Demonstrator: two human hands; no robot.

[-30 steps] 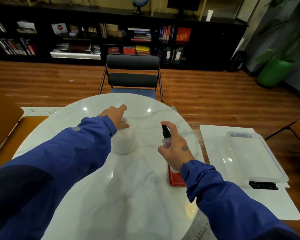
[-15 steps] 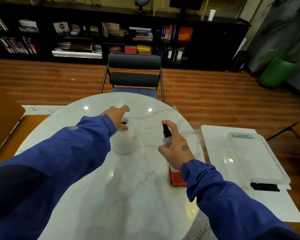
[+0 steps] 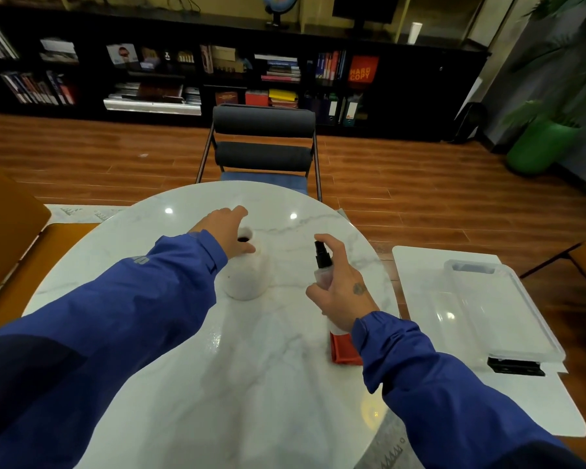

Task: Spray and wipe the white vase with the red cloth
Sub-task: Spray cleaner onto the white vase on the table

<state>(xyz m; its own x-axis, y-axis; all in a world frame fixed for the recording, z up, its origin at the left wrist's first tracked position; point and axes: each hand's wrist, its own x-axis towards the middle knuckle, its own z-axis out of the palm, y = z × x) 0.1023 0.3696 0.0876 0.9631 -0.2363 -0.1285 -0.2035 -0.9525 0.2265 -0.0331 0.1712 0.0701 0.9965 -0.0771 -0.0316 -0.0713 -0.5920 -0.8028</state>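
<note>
- A round white marble table (image 3: pixel 190 384) is standing on a wooden floor, with a black chair (image 3: pixel 263 143) pushed up at its far edge and dark bookshelves (image 3: pixel 217 72) running along the back wall.
- The white vase (image 3: pixel 249 279) is standing upright a little beyond the middle of the table, toward the far edge; its dark mouth is now showing, where a second ago the hand was covering it.
- The left hand (image 3: pixel 225 231) is resting on the vase's rim, thumb against the neck and fingers spread past the opening; it is steadying the vase rather than clenching it.
- The right hand (image 3: pixel 344 296) is gripping a small clear spray bottle (image 3: pixel 322 265), index finger lying on the black nozzle, which is pointing at the vase; it is hanging in much the same spot as before.
- The red cloth (image 3: pixel 344 350) is lying folded near the table's right edge, partly hidden under the right wrist.
- Off the right edge, a clear plastic tray (image 3: pixel 494 309) is sitting on a white board (image 3: pixel 420 265).
</note>
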